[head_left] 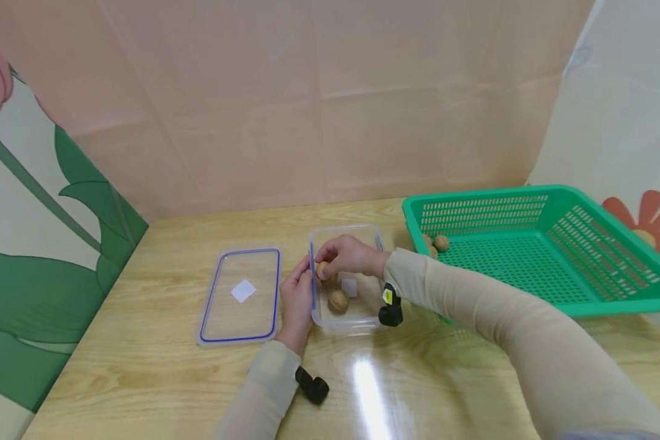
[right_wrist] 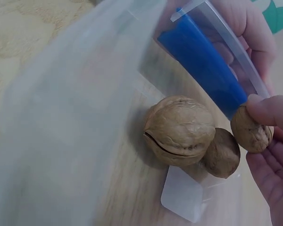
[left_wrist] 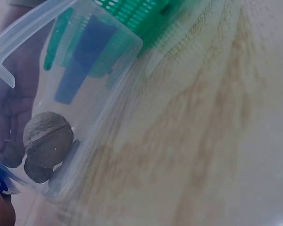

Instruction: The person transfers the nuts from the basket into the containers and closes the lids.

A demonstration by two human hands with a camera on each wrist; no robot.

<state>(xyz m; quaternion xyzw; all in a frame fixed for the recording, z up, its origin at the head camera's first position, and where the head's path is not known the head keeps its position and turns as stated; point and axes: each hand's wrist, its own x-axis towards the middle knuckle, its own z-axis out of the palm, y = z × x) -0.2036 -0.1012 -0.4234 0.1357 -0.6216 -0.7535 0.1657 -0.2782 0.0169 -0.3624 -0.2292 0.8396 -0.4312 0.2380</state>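
A clear plastic container (head_left: pixel 363 310) stands uncovered on the table, with a blue clip (right_wrist: pixel 203 61) at its left side. My left hand (head_left: pixel 297 299) holds that side wall from outside. Inside the container, my right hand (head_left: pixel 348 253) pinches a walnut (right_wrist: pixel 252 132) between thumb and fingers, close to the blue clip. A large walnut (right_wrist: pixel 179 132) lies on the container's bottom beside a smaller-looking walnut (right_wrist: pixel 222 153). Through the clear wall, the left wrist view also shows the large walnut (left_wrist: pixel 48 139).
A clear lid (head_left: pixel 242 318) with a blue seal and a white label lies flat to the left. At the right stands a green slotted basket (head_left: pixel 500 263) with several walnuts (head_left: pixel 441 243) in its left corner. A pink backdrop (head_left: pixel 319 110) rises behind the table.
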